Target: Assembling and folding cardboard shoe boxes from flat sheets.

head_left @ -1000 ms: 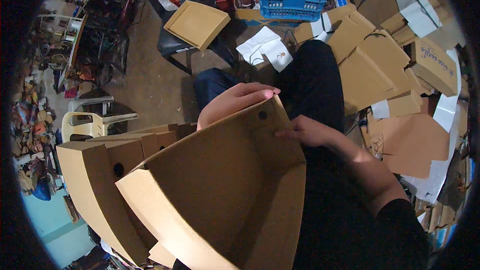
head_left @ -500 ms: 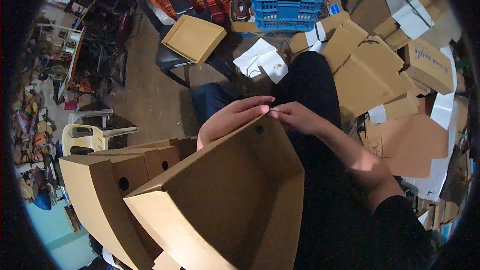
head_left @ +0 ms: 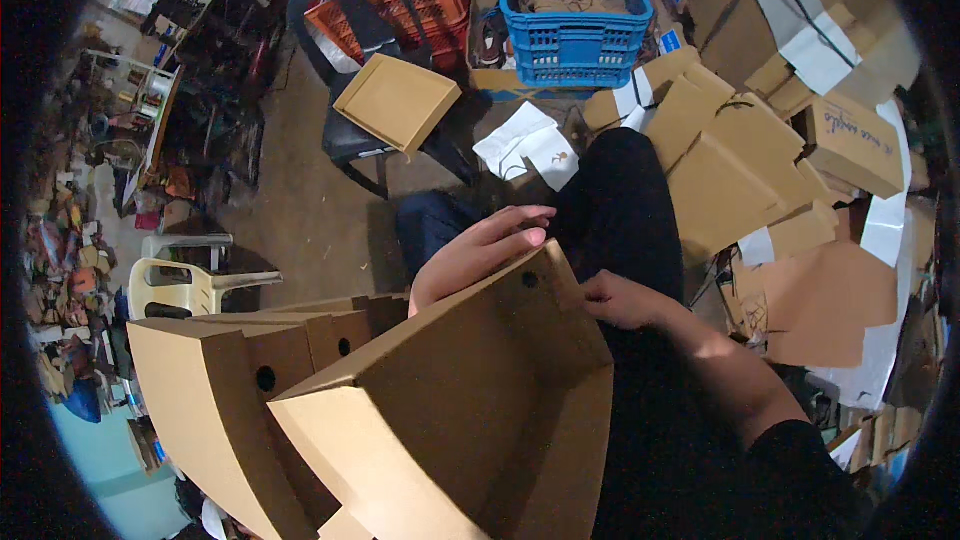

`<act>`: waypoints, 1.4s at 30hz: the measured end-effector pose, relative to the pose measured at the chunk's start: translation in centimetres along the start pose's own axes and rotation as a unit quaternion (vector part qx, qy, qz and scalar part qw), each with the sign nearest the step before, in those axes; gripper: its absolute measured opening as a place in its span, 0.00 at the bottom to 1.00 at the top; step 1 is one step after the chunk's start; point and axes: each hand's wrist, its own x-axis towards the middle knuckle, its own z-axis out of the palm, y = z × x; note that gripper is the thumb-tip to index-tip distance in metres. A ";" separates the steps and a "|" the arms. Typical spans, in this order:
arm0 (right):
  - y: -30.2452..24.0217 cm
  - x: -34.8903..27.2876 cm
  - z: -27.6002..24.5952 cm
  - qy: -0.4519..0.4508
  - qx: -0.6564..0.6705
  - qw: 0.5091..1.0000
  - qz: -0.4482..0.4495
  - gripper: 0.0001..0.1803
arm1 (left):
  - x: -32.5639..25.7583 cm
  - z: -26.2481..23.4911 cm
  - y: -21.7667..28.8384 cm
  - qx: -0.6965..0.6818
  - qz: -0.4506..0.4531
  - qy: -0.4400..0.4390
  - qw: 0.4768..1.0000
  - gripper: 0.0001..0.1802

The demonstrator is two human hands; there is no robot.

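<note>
An open brown cardboard box stands tilted across my lap, its hollow facing me, with a round hole in its far end. My left hand lies along the outside of its far left edge. The fingers are stretched out and the thumb is apart, close to the far corner. At the box's right side, my right hand has its fingers curled and pinched against the edge; the fingertips are partly hidden. Several similar boxes with round holes stand to the left, close beside this one.
A shallow cardboard tray lies on a black chair. White bags are on the floor. A blue crate holds shoes. Flattened cardboard is piled at right; a cream plastic chair stands left.
My right hand has left the far corner beside my left fingers and slid down the box's right edge. My left hand stays near the corner. The view has shifted slightly.
</note>
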 end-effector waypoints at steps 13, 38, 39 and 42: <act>0.8 -2.3 -7.7 0.260 -0.014 0.965 -0.016 0.21 | 4.2 -5.7 -8.7 -0.135 0.198 0.325 0.915 0.25; -4.3 -4.2 -13.2 0.490 -0.037 0.870 -0.025 0.29 | -1.6 -0.2 -7.6 -0.192 0.102 0.262 0.940 0.50; -4.6 -4.1 -12.3 0.479 0.102 0.867 0.094 0.32 | -2.0 -0.2 -7.8 -0.195 0.104 0.249 0.943 0.50; -3.4 -4.2 -10.5 0.427 0.314 0.838 0.134 0.35 | -3.6 -0.3 -6.9 -0.160 0.101 0.297 0.936 0.51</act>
